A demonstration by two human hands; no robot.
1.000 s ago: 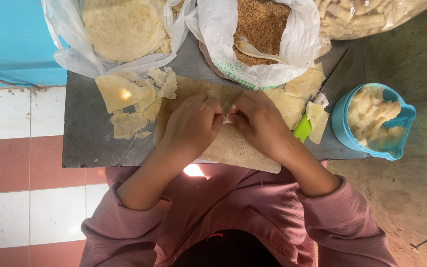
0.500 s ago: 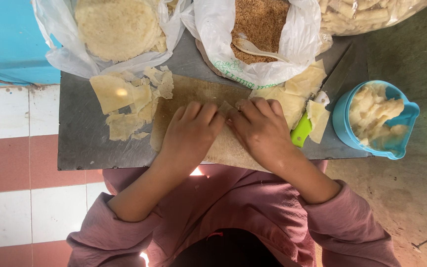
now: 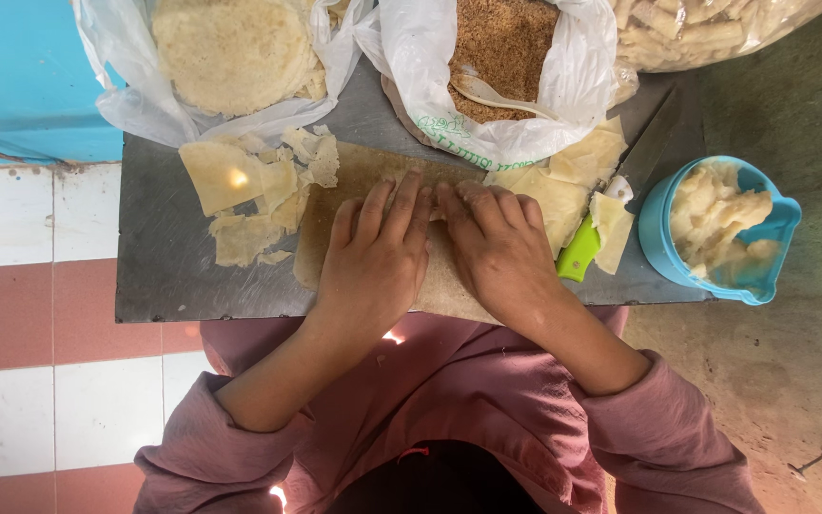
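Red and white floor tiles fill the lower left of the head view, a blue wall the upper left, bare grey ground the right side. Across the middle lies a dark grey flat slab [image 3: 164, 276] serving as a work board.

At frame centre, the left hand [image 3: 373, 262] and the right hand [image 3: 497, 247] lie side by side, palms down and fingers stretched flat, pressing on a thin tan round wrapper sheet [image 3: 335, 190]. Neither hand is closed around anything; judging by the flat, forward-pointing fingers, they seem placed to roll or fold the sheet's far part evenly, though what lies under them is hidden.

Torn pale wrapper scraps [image 3: 240, 190] sit left of centre. In the upper left, a clear plastic bag [image 3: 126, 86] holds a stack of round pale wrappers [image 3: 230, 48], opened wide within easy reach. At top centre, a white plastic bag with green print [image 3: 420, 105] holds brown crumbly filling [image 3: 501, 38] and a pale spoon [image 3: 497, 95]. A green-handled knife [image 3: 582, 249] rests right of the hands, beside a blue plastic jug of pale dough-like lumps [image 3: 715, 224]. Top right, a clear bag of pale finished rolls [image 3: 706, 33].
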